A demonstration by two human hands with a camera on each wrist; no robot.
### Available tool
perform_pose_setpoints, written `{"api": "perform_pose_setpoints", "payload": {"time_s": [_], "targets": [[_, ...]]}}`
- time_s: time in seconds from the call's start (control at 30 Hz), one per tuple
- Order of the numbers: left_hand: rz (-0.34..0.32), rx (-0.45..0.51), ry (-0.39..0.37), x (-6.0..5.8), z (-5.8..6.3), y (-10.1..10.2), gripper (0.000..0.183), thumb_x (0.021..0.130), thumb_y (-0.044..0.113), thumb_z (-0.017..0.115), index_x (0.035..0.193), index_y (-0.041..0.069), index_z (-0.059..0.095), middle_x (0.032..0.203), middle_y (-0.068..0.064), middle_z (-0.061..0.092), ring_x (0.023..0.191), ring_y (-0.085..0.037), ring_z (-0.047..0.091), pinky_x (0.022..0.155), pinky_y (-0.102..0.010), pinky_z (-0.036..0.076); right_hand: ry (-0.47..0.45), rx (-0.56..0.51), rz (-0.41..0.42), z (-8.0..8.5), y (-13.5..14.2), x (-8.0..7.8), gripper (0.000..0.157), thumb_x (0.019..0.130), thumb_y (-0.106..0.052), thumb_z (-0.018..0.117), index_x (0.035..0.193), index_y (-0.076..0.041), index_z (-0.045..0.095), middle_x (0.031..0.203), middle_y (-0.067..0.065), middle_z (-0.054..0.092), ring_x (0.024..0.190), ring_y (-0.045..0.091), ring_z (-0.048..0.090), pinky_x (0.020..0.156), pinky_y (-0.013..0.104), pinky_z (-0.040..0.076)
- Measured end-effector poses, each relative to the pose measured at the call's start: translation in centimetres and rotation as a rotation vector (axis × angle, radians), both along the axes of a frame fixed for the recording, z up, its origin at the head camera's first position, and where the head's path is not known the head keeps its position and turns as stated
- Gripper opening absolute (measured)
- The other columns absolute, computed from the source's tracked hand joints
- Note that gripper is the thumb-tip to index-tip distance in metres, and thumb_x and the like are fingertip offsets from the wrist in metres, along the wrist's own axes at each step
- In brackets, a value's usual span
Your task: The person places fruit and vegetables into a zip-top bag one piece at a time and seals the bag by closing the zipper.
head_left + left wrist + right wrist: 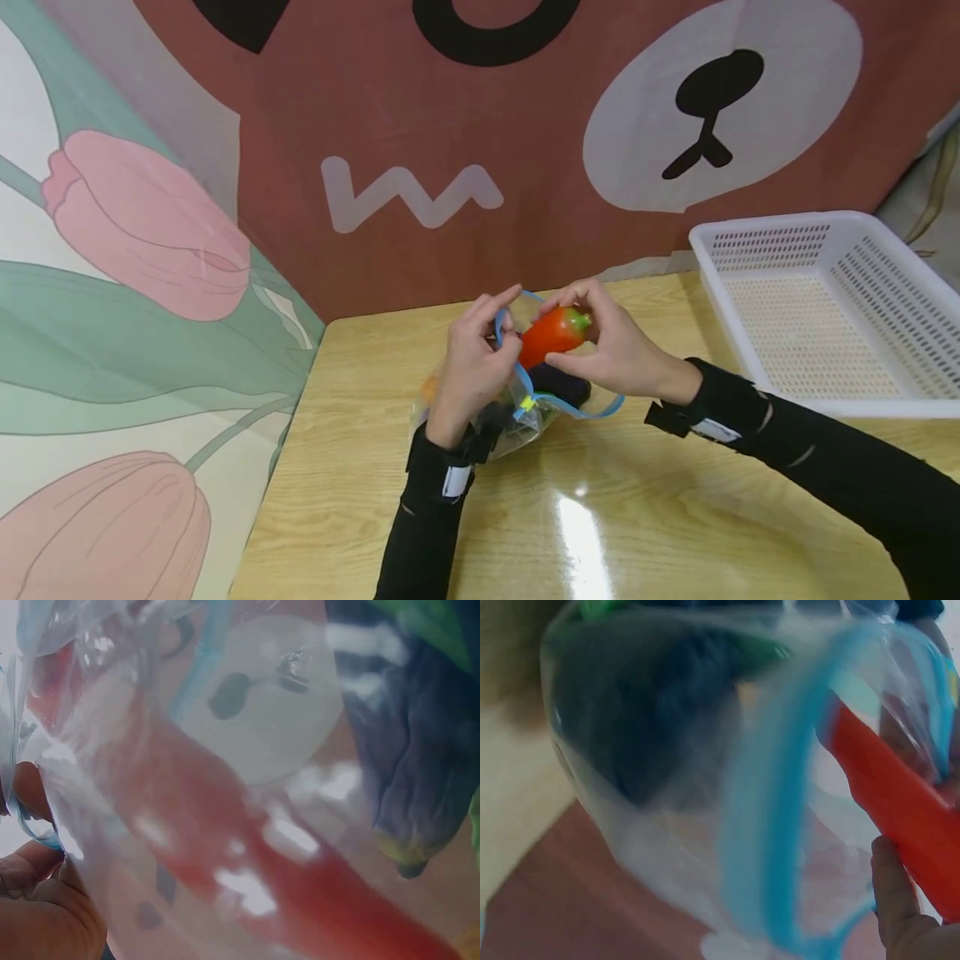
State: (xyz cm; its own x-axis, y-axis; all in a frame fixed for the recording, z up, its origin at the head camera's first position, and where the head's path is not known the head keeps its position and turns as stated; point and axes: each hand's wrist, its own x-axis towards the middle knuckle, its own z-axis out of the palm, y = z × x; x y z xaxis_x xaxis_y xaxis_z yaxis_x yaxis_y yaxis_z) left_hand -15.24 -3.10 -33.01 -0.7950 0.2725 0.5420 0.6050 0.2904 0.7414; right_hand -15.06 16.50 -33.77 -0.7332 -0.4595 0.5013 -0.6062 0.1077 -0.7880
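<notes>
My right hand (612, 346) grips a long red pepper (553, 335) near its green stem, with the pepper's narrow end inside the mouth of a clear zip bag (517, 437). The bag's blue zip edge (611, 408) is spread apart and carries a yellow slider (528, 403). At the left side of that mouth, my left hand (480, 354) pinches the edge between thumb and fingers. A dark purple eggplant (409, 742) lies inside the bag, with green items partly visible beside it. In the right wrist view the red pepper (892, 795) slants through the opening.
A white perforated plastic basket (723, 312) stands on the right of the wooden table (360, 500). Behind the table hangs a brown cloth (420, 258) with a bear drawing, and a tulip-patterned cloth (150, 225) covers the left side.
</notes>
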Motion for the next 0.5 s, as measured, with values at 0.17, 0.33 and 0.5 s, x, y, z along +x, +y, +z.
{"api": "perform_pose_setpoints", "payload": {"time_s": [0.17,0.33,0.5], "targets": [[-0.002,0.015,0.012,0.0,0.1,0.0,0.044,0.081,-0.008,0.053,0.123,-0.002,0.06,0.078,-0.008,0.047,0.056,-0.014,0.039,0.049,-0.019,0.035,-0.075,0.115,0.02,-0.7,-1.1,0.0,0.044,0.077,0.003,0.071,0.105,-0.004,0.037,0.125,0.015,0.051,0.104,0.025,0.058,0.077,0.027,0.055],[-0.001,0.031,0.03,0.0,0.1,-0.1,0.044,0.08,-0.008,0.053,0.122,-0.001,0.061,0.078,-0.009,0.048,0.053,-0.012,0.037,0.048,-0.018,0.033,-0.003,0.227,0.028,-1.1,-2.0,-0.3,0.041,0.077,-0.005,0.072,0.109,-0.009,0.047,0.121,0.008,0.054,0.097,0.017,0.06,0.076,0.027,0.054],[-0.007,0.028,0.028,0.0,0.0,-0.3,0.044,0.081,-0.009,0.052,0.123,-0.001,0.06,0.078,-0.009,0.048,0.052,-0.012,0.036,0.048,-0.019,0.031,0.107,0.324,-0.037,-1.3,-2.1,-0.7,0.037,0.076,-0.012,0.078,0.109,-0.011,0.061,0.11,0.002,0.059,0.092,0.014,0.057,0.071,0.027,0.052]]}}
